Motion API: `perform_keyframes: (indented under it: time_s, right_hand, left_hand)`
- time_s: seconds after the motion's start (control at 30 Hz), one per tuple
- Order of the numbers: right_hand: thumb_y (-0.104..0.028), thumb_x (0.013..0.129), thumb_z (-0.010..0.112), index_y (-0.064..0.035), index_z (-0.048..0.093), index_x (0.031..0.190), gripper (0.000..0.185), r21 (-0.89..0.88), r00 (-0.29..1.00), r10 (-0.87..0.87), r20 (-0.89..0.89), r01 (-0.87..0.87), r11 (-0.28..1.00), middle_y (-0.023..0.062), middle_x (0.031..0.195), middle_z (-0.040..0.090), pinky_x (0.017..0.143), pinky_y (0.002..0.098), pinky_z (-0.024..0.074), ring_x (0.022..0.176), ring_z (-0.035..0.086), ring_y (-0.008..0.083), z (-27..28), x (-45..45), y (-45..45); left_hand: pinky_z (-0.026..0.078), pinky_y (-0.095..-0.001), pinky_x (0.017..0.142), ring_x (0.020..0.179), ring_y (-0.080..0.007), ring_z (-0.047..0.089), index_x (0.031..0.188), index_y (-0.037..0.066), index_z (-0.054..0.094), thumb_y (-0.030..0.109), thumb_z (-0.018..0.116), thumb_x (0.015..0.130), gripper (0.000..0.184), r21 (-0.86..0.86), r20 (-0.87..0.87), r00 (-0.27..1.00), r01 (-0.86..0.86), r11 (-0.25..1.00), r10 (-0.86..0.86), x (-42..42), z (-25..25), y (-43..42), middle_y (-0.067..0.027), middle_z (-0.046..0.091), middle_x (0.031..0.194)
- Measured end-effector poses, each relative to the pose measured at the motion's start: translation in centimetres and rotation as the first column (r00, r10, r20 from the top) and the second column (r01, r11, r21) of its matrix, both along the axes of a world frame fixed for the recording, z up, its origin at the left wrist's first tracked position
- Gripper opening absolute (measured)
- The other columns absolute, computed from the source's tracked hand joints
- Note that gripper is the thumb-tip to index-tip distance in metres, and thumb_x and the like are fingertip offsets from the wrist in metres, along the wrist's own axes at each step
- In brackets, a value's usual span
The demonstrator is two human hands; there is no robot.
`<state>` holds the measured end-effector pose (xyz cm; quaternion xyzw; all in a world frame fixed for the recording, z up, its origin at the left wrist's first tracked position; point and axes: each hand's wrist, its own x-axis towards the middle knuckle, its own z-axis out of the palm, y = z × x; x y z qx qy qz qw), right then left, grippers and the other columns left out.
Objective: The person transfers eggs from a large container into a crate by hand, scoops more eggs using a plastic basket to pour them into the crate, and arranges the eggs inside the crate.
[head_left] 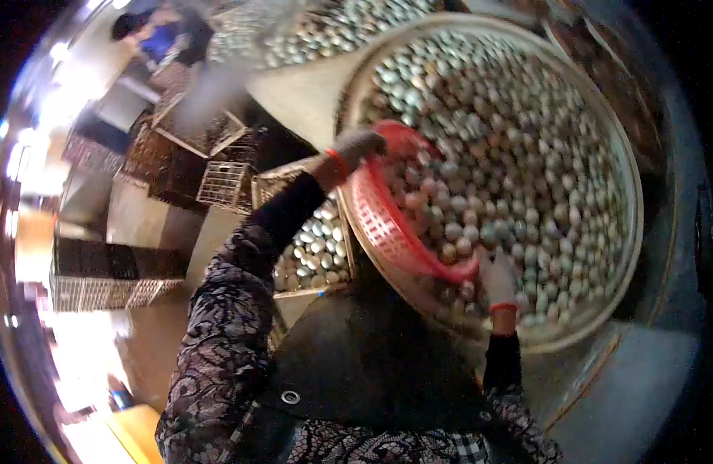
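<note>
A red plastic basket (383,224) with slotted sides is tilted over the big round tub (633,224), its opening toward the eggs (519,147). Pale green, white and brownish eggs fill the tub; some lie at the basket's mouth, where basket and tub eggs are hard to tell apart. My left hand (359,145), in a pale glove with a red band at the wrist, is closed on the basket's far rim. On its near end my right hand (497,277), gloved and banded alike, grips the rim with the fingers partly hidden.
Left of the tub stands a crate of eggs (318,251). More eggs (333,35) lie beyond the tub. Stacked slatted crates (226,185) and dark crates (117,263) stand further left. Another person (167,39) is at the upper left. A dark apron (372,356) covers my front.
</note>
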<state>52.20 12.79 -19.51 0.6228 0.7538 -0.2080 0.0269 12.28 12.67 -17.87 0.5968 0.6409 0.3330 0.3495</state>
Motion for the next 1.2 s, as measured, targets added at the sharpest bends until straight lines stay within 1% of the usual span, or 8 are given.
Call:
perform_keyframes:
  time_s: [0.03,0.17,0.23,0.27,0.37,0.53,1.1,1.2]
  right_hand:
    - [-0.052,0.085,0.041,-0.0036,0.057,0.110,0.057,-0.204,0.997,-0.050,-0.053,0.038,0.978,0.0233,0.104,0.058,0.085,0.0429,0.0416,0.099,0.054,0.0383,-1.9,0.9,0.3]
    - [-0.017,0.086,0.047,-0.0111,0.049,0.123,0.037,-0.187,0.965,0.255,0.061,-0.240,0.953,0.0203,0.112,0.055,0.087,0.0345,0.0414,0.105,0.050,0.0335,-4.5,1.5,-0.7]
    - [-0.012,0.082,0.049,-0.0211,0.051,0.120,0.039,-0.613,0.524,-0.535,-0.662,0.033,0.790,0.0173,0.109,0.056,0.085,0.0350,0.0414,0.103,0.050,0.0331,-4.4,0.6,-0.5]
    - [-0.012,0.082,0.049,-0.0211,0.051,0.120,0.039,-0.615,0.513,-0.550,-0.659,0.053,0.787,0.0173,0.109,0.056,0.085,0.0350,0.0414,0.103,0.050,0.0331,-4.6,0.8,-0.5]
    - [-0.020,0.080,0.053,-0.0122,0.057,0.107,0.028,-0.174,0.940,-0.011,-0.341,-0.052,0.983,0.0141,0.098,0.058,0.080,0.0351,0.0417,0.093,0.053,0.0298,-4.9,1.1,0.1]
    - [-0.028,0.078,0.053,0.0023,0.056,0.095,0.035,-0.517,0.561,-0.576,-0.594,0.282,0.808,0.0132,0.088,0.055,0.074,0.0352,0.0405,0.086,0.052,0.0271,0.3,-1.5,-1.4]
    - [-0.013,0.082,0.055,0.0016,0.058,0.097,0.021,0.168,0.831,-0.075,-0.552,0.198,0.966,0.0105,0.091,0.056,0.065,0.0333,0.0453,0.072,0.053,0.0200,-0.9,0.4,-0.6]
    - [-0.016,0.084,0.054,0.0015,0.057,0.098,0.022,0.021,0.673,-0.115,-0.731,0.191,0.981,0.0102,0.094,0.055,0.068,0.0336,0.0452,0.078,0.054,0.0186,0.6,-0.2,-0.5]
  left_hand:
    - [0.044,-0.0283,0.062,0.069,-0.0129,0.052,0.088,0.004,0.064,0.024,0.050,0.082,0.025,0.010,0.324,0.945,-0.054,0.998,0.048,0.3,0.5,-1.1,-0.0042,0.059,0.075]
    - [0.041,-0.0236,0.073,0.077,-0.0109,0.049,0.097,0.001,0.060,0.021,0.048,0.081,0.028,-0.011,-0.056,0.995,0.084,0.996,-0.084,-1.4,-0.2,-1.0,-0.0005,0.058,0.084]
    - [0.044,-0.0252,0.064,0.071,-0.0122,0.053,0.081,0.002,0.061,0.007,0.053,0.076,0.011,-0.210,0.525,0.816,-0.150,0.966,0.241,-0.9,-0.3,-0.7,-0.0042,0.058,0.075]
    - [0.043,-0.0248,0.063,0.071,-0.0115,0.052,0.079,0.002,0.061,0.009,0.055,0.074,0.011,-0.052,0.441,0.890,-0.108,0.993,0.120,-1.5,-1.4,-0.5,-0.0029,0.057,0.075]
    - [0.041,-0.0241,0.069,0.072,-0.0110,0.051,0.076,0.001,0.060,0.013,0.056,0.069,0.015,-0.147,0.544,0.814,-0.148,0.978,0.205,-1.5,-1.1,-0.7,0.0004,0.055,0.075]
    - [0.044,-0.0254,0.076,0.081,-0.0145,0.054,0.097,-0.003,0.057,0.007,0.052,0.065,0.033,-0.191,0.642,0.739,-0.101,0.976,0.202,1.4,3.7,-2.3,-0.0042,0.058,0.089]
    - [0.044,-0.0292,0.086,0.099,-0.0195,0.054,0.126,-0.004,0.038,0.003,0.047,0.068,0.059,-0.102,0.760,0.619,-0.188,0.977,0.199,1.5,7.1,-5.6,-0.0114,0.052,0.115]
    - [0.040,-0.0301,0.090,0.097,-0.0188,0.053,0.120,-0.001,0.046,0.009,0.047,0.075,0.046,0.002,0.768,0.633,-0.153,0.988,0.097,-1.2,6.8,-6.2,-0.0057,0.056,0.109]
